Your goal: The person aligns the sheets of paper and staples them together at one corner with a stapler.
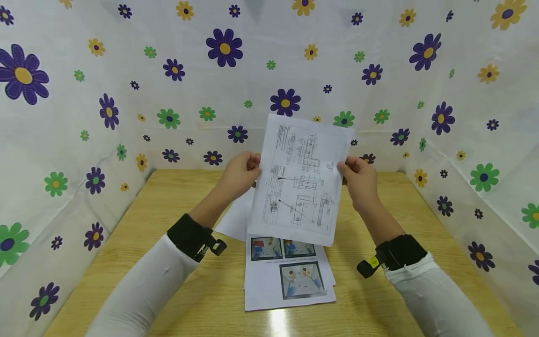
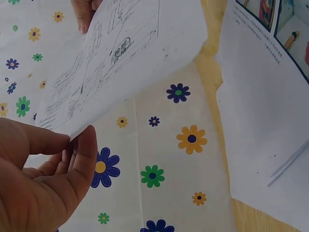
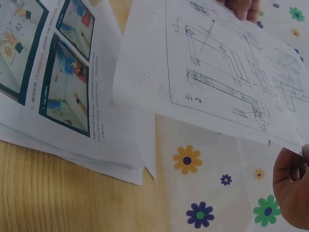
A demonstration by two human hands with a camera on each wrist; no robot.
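Note:
A white sheet of paper [image 1: 301, 182] printed with a technical drawing is held up above the table, tilted a little. My left hand [image 1: 241, 174] pinches its left edge between thumb and fingers, plain in the left wrist view, where the left hand [image 2: 53, 169] is close. On the opposite edge, my right hand [image 1: 360, 180] pinches the paper too; in the right wrist view that hand [image 3: 292, 186] is partly cut off by the frame. Below the drawing lies a small pile of printed sheets [image 1: 263, 290] with colour photos, its upper part hidden behind the held sheet.
The pile rests on a wood-grain table [image 1: 177, 281]. Another white sheet [image 1: 233, 220] sticks out from the pile's left side at an angle. A white cloth with flower prints [image 1: 189, 93] hangs behind the table and along both sides.

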